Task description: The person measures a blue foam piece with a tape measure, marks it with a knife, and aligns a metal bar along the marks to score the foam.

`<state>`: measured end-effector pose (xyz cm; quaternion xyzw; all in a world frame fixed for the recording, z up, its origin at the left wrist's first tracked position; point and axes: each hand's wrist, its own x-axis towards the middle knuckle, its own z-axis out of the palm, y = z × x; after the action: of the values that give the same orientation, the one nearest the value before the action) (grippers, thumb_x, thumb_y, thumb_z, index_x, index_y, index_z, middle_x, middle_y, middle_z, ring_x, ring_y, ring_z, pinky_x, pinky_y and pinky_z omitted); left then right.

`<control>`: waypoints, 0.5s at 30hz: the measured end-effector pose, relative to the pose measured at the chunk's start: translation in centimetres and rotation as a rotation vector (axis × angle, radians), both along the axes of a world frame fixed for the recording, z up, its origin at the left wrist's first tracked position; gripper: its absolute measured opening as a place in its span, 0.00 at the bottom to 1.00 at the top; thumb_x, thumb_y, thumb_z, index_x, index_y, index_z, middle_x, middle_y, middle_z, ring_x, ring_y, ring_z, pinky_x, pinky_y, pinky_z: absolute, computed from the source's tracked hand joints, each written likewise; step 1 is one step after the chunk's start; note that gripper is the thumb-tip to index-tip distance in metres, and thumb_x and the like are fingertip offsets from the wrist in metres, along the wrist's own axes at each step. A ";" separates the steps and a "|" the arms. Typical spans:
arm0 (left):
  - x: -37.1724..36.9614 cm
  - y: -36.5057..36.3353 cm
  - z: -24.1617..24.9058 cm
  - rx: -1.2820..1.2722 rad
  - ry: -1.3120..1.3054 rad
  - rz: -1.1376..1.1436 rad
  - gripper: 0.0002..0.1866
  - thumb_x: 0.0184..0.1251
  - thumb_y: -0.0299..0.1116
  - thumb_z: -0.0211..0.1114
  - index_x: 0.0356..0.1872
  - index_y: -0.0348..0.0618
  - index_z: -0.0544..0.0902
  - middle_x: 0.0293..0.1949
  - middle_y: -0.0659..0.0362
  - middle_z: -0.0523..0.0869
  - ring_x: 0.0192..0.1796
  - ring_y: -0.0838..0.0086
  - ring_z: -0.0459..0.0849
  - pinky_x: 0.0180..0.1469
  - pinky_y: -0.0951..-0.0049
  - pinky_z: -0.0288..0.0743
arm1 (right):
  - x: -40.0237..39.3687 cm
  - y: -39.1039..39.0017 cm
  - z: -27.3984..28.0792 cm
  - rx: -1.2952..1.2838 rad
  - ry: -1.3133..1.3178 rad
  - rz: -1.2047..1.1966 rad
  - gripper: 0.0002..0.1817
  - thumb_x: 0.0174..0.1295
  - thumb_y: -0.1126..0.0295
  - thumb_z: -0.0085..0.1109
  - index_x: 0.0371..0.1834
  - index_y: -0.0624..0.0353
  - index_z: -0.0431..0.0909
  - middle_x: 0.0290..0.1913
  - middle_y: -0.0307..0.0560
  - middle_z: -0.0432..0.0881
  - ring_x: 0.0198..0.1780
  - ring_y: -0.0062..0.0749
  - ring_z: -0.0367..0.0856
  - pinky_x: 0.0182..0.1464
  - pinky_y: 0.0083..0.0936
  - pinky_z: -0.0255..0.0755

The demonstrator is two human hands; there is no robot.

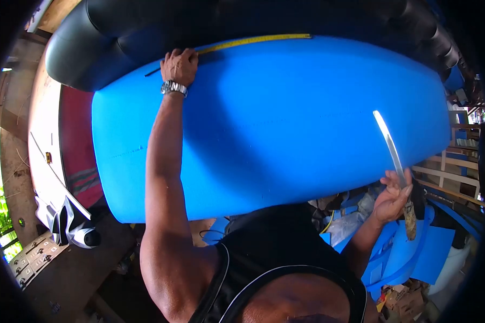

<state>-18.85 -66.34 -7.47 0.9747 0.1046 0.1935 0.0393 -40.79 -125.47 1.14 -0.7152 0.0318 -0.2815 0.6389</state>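
A large sheet of bright blue foam spreads out in front of me. Along its far edge lies a yellow measuring tape. My left hand, with a metal watch on the wrist, has its fingers bent over the tape's left part. A thin dark strip sticks out on the other side of that hand. Off the near right edge of the sheet, my right hand grips a long knife. The shiny blade points up and away over the foam, and the worn handle shows below the palm.
Black tufted upholstery borders the far edge. Blue offcuts and plastic pile up at the lower right, beside a wooden frame. A roll of grey material and a cardboard piece lie at the left.
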 end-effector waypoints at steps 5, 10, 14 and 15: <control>0.2 -1.1 0.1 0.094 -0.104 -0.017 0.14 0.71 0.51 0.61 0.47 0.64 0.91 0.49 0.55 0.89 0.56 0.54 0.84 0.59 0.49 0.75 | 0.4 3.0 2.1 -0.119 -0.059 -0.013 0.28 0.83 0.60 0.36 0.68 0.78 0.69 0.40 0.66 0.87 0.37 0.46 0.88 0.38 0.31 0.84; -0.4 0.3 0.9 0.069 -0.096 -0.065 0.14 0.71 0.52 0.60 0.45 0.64 0.91 0.45 0.54 0.90 0.54 0.53 0.86 0.56 0.49 0.78 | -1.2 2.0 0.9 -0.054 -0.112 0.072 0.29 0.84 0.58 0.33 0.66 0.78 0.70 0.41 0.67 0.86 0.39 0.47 0.89 0.38 0.32 0.85; -7.6 0.7 5.6 -0.089 0.098 -0.140 0.17 0.71 0.51 0.59 0.44 0.56 0.91 0.39 0.50 0.89 0.46 0.51 0.87 0.51 0.52 0.80 | -4.8 0.0 0.2 0.096 -0.135 0.138 0.32 0.84 0.54 0.30 0.68 0.76 0.70 0.43 0.62 0.87 0.42 0.45 0.89 0.40 0.31 0.84; -11.0 1.4 7.3 -0.116 0.102 -0.149 0.17 0.72 0.51 0.59 0.45 0.54 0.91 0.38 0.49 0.89 0.45 0.51 0.87 0.50 0.52 0.80 | -5.6 -0.5 0.2 0.102 -0.134 0.183 0.32 0.84 0.53 0.30 0.69 0.75 0.70 0.45 0.60 0.88 0.44 0.44 0.89 0.43 0.31 0.84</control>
<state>-29.89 -64.91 -0.20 0.9844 0.0446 0.1339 0.1047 -46.34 -126.02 1.36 -0.6613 -0.0620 -0.2674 0.6981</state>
